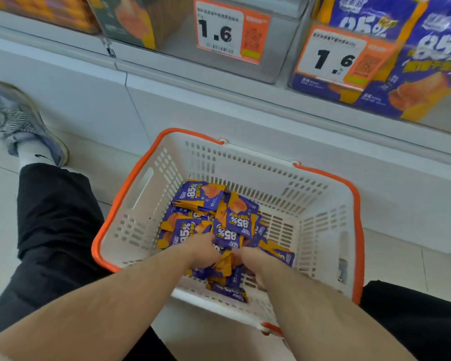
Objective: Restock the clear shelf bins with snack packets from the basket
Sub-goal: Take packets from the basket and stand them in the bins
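Snack packets (214, 230), purple and orange with "85%" print, lie heaped in the near-left part of one white basket (320, 225) with an orange rim; exact count cannot be told, more than ten visible. Basket sits on the pale floor (0, 194), between the person's legs in dark trousers.

Hands: two, both bare, both down inside the basket on the heap. Forearms enter from the bottom edge and converge toward the centre of the pile. Left hand (202, 250): back of hand up, fingers curled down into the packets, gripping some of them; fingertips hidden under the wrappers. Right hand (255, 264): likewise knuckles up, fingers bent and buried among packets at the near side of the heap, holding some. The two hands are just beside each other, nearly touching, with crumpled orange wrapper between them.

Left of the basket: one grey shoe (18, 121) with white sock, sole against the white shelf base (193, 105).

Farther up: shelf edge carrying clear bins. Right bin (412, 66) holds the same purple packets, stood upright. Middle bin (276, 61) looks largely bare at its front. Left bin (138, 22) holds dark-green and orange packs. Two price tags reading "1.6": one (232, 31) on the middle bin, one (341, 59) on the right bin.
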A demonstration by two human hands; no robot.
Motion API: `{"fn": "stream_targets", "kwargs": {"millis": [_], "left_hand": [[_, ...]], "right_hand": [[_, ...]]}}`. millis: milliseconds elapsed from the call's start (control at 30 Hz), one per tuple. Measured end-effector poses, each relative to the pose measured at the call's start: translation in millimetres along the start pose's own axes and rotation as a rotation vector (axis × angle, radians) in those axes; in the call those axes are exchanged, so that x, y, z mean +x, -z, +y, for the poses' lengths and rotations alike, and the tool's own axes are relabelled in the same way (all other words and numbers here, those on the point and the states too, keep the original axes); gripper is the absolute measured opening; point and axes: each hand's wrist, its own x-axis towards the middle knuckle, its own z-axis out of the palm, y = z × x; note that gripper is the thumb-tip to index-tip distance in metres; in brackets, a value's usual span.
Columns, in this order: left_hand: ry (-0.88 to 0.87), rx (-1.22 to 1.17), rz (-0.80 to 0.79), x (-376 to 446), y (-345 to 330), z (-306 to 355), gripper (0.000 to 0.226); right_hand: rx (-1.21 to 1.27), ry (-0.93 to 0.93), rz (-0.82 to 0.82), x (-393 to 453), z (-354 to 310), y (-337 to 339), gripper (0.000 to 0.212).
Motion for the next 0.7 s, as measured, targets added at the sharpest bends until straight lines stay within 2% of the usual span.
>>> {"fn": "stream_targets", "kwargs": {"millis": [167,200,267,333,433,500,533,600,700], "left_hand": [[0.083,-0.563,0.121,-7,0,30,0.054],[0.103,-0.747,0.128,-12,-3,40,0.048],[0.157,-1.139,0.05,-25,-5,60,0.045],[0.232,-1.401,-0.061,-31,-5,75,0.047],[0.206,-1.734,-0.163,-27,-3,95,0.025],[0.09,-1.771,-0.05,-23,3,104,0.019],[0.023,-1.719,0.037,-22,8,107,0.021],[-0.124,-1.528,0.226,-24,21,110,0.024],[-0.414,-1.198,0.36,-43,45,122,0.026]], "right_hand": [[0.003,0.126,0.22,-17,-18,50,0.015],[0.051,0.128,0.218,-24,-23,61,0.014],[0.162,0.135,0.195,-37,-34,78,0.034],[0.262,0.174,0.155,-54,-46,87,0.045],[0.299,0.261,0.126,-93,-62,93,0.026],[0.209,0.296,0.129,-112,-69,100,0.007],[0.137,0.308,0.187,-121,-74,105,0.004],[-0.048,0.376,0.375,-136,-86,119,0.014],[-0.294,0.506,0.559,-161,-106,141,0.021]]}}
